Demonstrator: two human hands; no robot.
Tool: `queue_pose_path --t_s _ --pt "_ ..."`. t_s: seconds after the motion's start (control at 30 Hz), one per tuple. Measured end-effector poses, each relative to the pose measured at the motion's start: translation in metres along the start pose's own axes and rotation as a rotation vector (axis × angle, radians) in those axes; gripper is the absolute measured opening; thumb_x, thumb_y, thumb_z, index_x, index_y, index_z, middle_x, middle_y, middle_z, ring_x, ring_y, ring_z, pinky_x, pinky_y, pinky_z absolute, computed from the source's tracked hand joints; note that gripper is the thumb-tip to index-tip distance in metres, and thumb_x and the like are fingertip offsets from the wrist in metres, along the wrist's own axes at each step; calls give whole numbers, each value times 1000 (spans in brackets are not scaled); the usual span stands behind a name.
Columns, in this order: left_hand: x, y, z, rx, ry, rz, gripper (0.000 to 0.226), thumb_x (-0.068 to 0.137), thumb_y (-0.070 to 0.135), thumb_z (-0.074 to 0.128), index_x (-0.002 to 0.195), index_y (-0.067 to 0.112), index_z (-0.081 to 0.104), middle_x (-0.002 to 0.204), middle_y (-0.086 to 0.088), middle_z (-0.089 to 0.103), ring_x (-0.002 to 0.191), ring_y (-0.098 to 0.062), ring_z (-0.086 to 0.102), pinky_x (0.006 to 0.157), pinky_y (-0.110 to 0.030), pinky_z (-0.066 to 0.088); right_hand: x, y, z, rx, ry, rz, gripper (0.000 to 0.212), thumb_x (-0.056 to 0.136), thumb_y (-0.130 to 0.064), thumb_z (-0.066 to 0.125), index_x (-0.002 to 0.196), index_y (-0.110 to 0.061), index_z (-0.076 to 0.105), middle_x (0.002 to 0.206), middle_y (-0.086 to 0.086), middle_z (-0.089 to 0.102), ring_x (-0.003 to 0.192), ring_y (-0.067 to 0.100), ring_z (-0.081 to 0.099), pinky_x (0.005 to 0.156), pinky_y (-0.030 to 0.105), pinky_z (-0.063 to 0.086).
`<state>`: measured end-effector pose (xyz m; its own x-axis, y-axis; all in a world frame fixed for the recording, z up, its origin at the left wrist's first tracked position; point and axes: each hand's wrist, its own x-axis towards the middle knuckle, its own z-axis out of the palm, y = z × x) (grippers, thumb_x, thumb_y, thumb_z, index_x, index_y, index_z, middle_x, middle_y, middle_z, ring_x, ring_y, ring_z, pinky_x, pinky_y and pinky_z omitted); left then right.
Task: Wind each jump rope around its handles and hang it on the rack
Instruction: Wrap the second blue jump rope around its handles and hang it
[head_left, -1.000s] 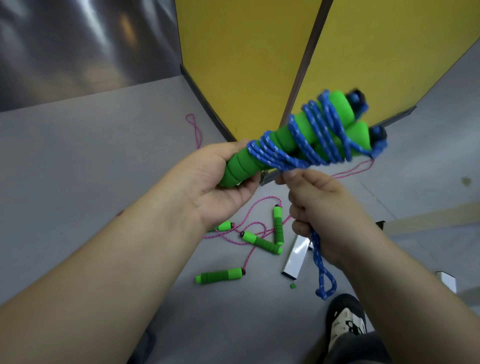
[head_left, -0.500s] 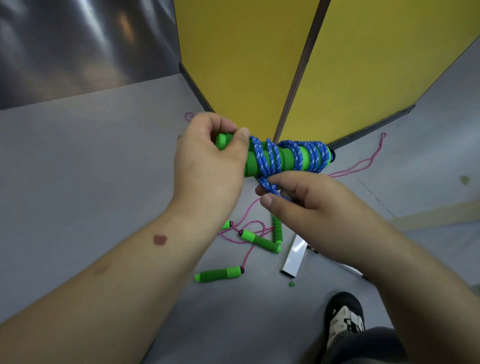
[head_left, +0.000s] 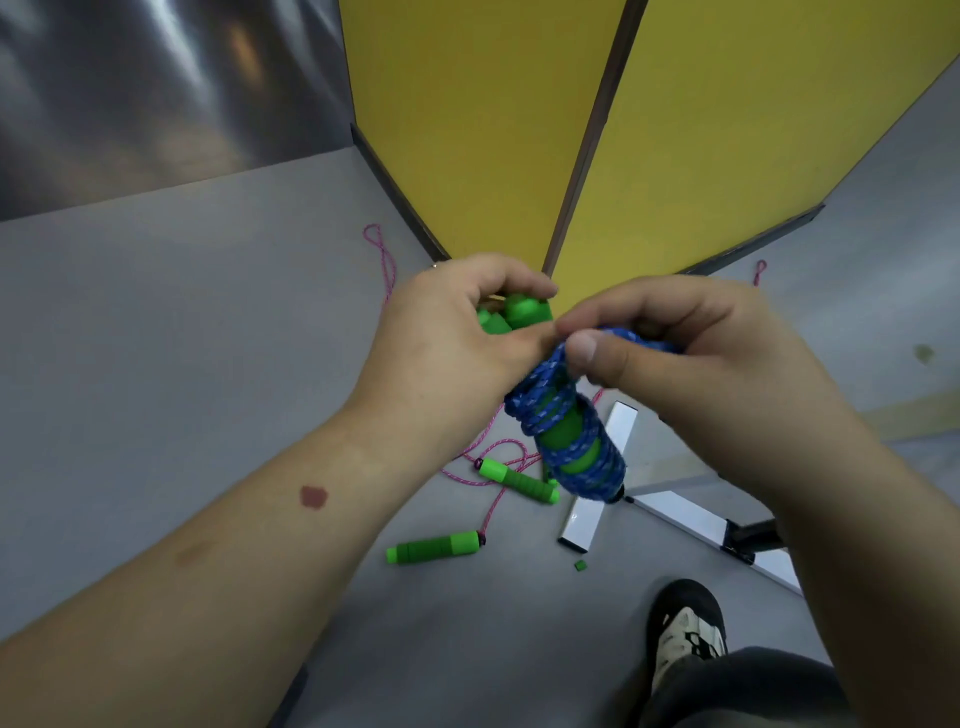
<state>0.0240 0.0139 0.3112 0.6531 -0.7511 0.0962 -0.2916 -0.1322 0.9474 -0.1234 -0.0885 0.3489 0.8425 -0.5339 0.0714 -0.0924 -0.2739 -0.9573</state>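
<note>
Yellow panels (head_left: 467, 130) rise from the grey floor (head_left: 182, 338), where a pink jump rope (head_left: 498, 457) lies unwound beside its green handles (head_left: 434, 546) and a white rack foot (head_left: 597, 478). Held above them, the left hand (head_left: 447, 343) grips the green handles (head_left: 519, 312) of the blue jump rope (head_left: 566, 431), whose coils wrap the pair tightly. The right hand (head_left: 691, 364) pinches the rope's last stretch. The tuck will probably hold best if tension is kept on while the end goes under a coil.
</note>
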Motion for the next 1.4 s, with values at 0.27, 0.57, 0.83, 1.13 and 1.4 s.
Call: queue_pose_path --t_s 0.27,0.57,0.83,1.13,1.4 --pt "3 -2 0 -570 -220 -187 24 82 17 78 106 21 77 102 -7 76 97 -23 72 87 -36 58 10 19 -1 496 218 116 11 77 -11 71 87 -10 69 76 5 66 73 22 66 75 34 57" --pt "-2 5 2 -624 -334 -189 35 77 14 78 112 19 76 107 -12 76 99 -20 72 91 -34 59 8 11 5 490 306 125 12 95 -2 60 93 -12 65 77 3 67 74 19 66 70 31 58" --pt "-10 8 7 -286 -344 -119 58 64 31 87 112 41 56 116 -5 58 97 -29 71 89 -59 60 6 9 10 461 245 120 14 97 -1 58 98 -13 65 80 5 63 78 25 68 56 29 55" --pt "-2 5 -5 -279 -367 -87 32 74 19 71 103 32 65 94 -11 66 80 -20 63 78 -54 59 7 6 1 449 200 111 30 91 13 52 83 -12 67 77 4 65 70 17 61 63 27 53" --pt "-15 9 2 -136 -304 71 25 80 16 59 104 18 52 65 6 45 55 -10 42 48 -28 38 7 4 11 449 214 177 45 89 16 51 66 -18 71 79 10 69 64 22 55 50 23 48"
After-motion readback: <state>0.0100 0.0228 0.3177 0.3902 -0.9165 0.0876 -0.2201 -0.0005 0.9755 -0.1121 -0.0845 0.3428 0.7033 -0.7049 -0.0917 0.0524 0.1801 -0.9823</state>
